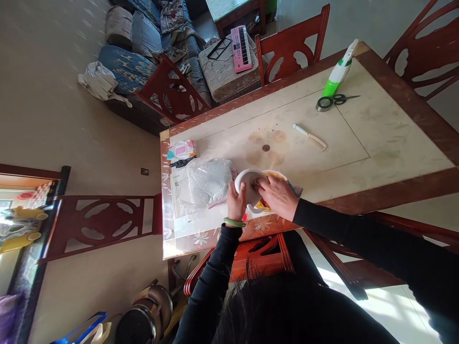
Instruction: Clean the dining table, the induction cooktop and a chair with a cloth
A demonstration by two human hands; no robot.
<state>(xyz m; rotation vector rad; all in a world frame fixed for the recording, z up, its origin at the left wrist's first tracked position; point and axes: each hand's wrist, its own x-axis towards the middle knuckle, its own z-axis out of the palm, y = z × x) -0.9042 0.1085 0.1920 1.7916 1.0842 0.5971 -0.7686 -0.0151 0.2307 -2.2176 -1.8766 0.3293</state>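
Observation:
My left hand [237,203], with a green bangle at its wrist, grips a white bowl [248,176] by its near left side. The bowl is tilted so that its inside faces me. My right hand [278,193] reaches over from the right, its fingers bent together and their tips inside the bowl. Whatever those fingertips hold, if anything, is hidden. Under both hands sits a white-rimmed container with orange and yellow on it [264,204], mostly covered by my right hand and the bowl.
On the table [304,172] to the left lie a clear bag with white padding [210,184] and a wipes pack [181,149]. A comb [311,137], a tape roll [324,103], scissors [341,99] and a green-white bottle [339,74] lie farther right. Chairs [292,43] surround the table.

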